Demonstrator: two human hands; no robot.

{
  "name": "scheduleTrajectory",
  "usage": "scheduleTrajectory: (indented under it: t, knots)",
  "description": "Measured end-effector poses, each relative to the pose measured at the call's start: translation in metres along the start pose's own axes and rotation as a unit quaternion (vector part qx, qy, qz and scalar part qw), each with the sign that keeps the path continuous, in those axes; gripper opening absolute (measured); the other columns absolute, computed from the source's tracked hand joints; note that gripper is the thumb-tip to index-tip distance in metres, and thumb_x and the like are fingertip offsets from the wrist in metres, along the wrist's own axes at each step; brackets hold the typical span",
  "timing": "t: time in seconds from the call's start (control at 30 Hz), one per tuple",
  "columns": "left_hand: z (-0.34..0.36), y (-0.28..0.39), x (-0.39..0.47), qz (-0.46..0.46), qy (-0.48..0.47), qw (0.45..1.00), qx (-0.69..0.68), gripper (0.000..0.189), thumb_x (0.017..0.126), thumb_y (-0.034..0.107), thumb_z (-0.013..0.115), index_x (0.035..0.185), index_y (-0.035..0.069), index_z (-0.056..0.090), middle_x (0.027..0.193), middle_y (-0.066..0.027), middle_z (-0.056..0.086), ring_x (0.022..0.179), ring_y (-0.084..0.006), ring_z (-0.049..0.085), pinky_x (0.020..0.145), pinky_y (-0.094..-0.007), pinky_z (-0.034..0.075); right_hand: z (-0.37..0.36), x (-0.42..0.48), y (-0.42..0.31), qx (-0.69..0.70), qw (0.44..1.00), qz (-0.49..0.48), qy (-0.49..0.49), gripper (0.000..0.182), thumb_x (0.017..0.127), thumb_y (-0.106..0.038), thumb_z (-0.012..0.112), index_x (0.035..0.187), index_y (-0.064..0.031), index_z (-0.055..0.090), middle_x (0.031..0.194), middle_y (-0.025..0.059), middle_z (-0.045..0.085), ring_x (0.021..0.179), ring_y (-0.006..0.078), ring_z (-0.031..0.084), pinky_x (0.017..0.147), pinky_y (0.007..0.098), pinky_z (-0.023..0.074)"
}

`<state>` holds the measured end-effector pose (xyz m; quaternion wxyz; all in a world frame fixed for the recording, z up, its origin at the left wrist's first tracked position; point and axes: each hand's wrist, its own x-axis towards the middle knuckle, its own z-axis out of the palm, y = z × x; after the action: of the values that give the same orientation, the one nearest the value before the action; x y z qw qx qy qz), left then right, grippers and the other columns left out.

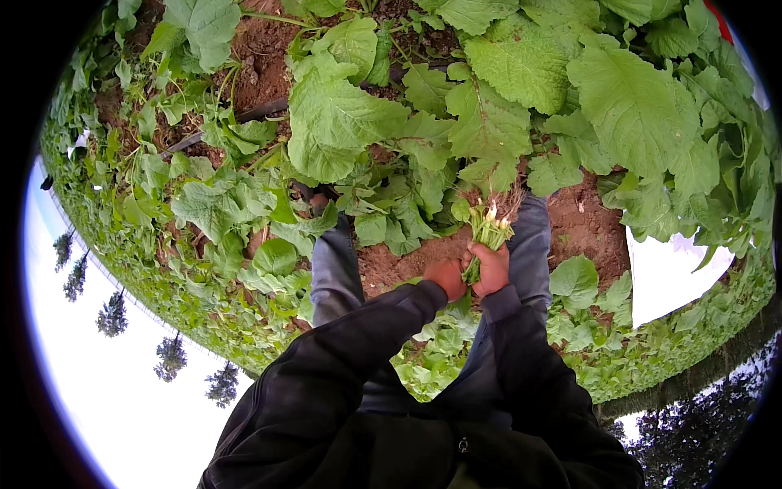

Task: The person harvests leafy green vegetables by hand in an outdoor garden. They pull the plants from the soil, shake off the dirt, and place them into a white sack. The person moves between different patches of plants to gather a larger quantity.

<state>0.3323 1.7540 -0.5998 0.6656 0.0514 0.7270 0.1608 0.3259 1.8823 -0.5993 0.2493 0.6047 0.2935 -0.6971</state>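
Observation:
A bunch of leafy greens is held roots up between my knees, with thin brown roots and pale stem bases fanning out at its top. My right hand wraps around the green stems, thumb across the front. Pressed close beside it, my left hand is curled against the lower stems on their left side. What lies inside the left fingers is hidden. The lower end of the bunch is mostly covered by both hands.
Broad-leaved plants grow densely in front of me over reddish soil. A dark drip-irrigation hose crosses the row. A white sheet lies to the right, partly under leaves. My legs stand on either side of the hands.

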Motion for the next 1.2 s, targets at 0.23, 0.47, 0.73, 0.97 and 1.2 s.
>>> scheduleTrajectory:
  t: [0.23,0.47,0.73,0.97,1.2]
  knots:
    - [-0.039,-0.126,0.002,0.09,0.15,0.965,0.193,0.046,0.089,0.029,0.075,0.126,0.003,0.066,0.11,-0.0175,0.071,0.097,-0.03,0.071,0.093,-0.0478,0.054,-0.009,-0.036,-0.02,-0.103,0.994,0.016,0.033,0.027,0.081,0.008,0.064,0.107,0.0025,0.06,0.081,0.0086,0.064,0.057,0.0191,0.059,0.048,0.0355,0.0464]
    - [-0.273,-0.08,0.05,0.121,0.42,0.778,-0.45,0.02,0.1,0.009,0.061,0.116,0.0,0.069,0.106,-0.0088,0.071,0.093,-0.0189,0.065,0.084,-0.0327,0.052,-0.031,-0.142,-0.069,0.031,0.984,0.081,-0.154,0.039,0.082,0.001,0.069,0.12,-0.0003,0.058,0.093,0.009,0.064,0.065,0.0172,0.06,0.056,0.0339,0.0481]
    - [-0.384,-0.094,0.195,0.14,0.541,0.818,-0.136,0.055,0.078,0.026,0.083,0.118,-0.003,0.06,0.118,-0.0207,0.067,0.109,-0.0344,0.063,0.097,-0.0415,0.049,-0.054,-0.132,-0.074,0.197,0.946,0.129,-0.221,0.055,0.081,-0.009,0.079,0.131,-0.0053,0.055,0.095,0.0063,0.059,0.068,0.0156,0.058,0.059,0.0319,0.0439]
    - [-0.449,-0.027,0.175,0.256,0.463,0.769,-0.359,0.06,0.079,0.014,0.084,0.13,-0.005,0.059,0.125,-0.0181,0.069,0.116,-0.0306,0.064,0.101,-0.0378,0.048,-0.059,-0.126,-0.078,0.198,0.944,0.128,-0.231,0.047,0.081,-0.009,0.08,0.121,-0.002,0.055,0.096,0.0082,0.059,0.071,0.0175,0.059,0.061,0.0333,0.0482]
    - [-0.452,-0.013,0.159,0.096,0.326,0.839,-0.424,0.06,0.088,0.031,0.081,0.138,0.007,0.061,0.14,-0.0082,0.061,0.126,-0.0226,0.055,0.107,-0.035,0.042,-0.047,-0.128,-0.088,0.154,0.956,0.11,-0.225,0.038,0.082,-0.013,0.08,0.11,-0.0023,0.057,0.091,0.0051,0.059,0.068,0.0149,0.058,0.059,0.0322,0.0458]
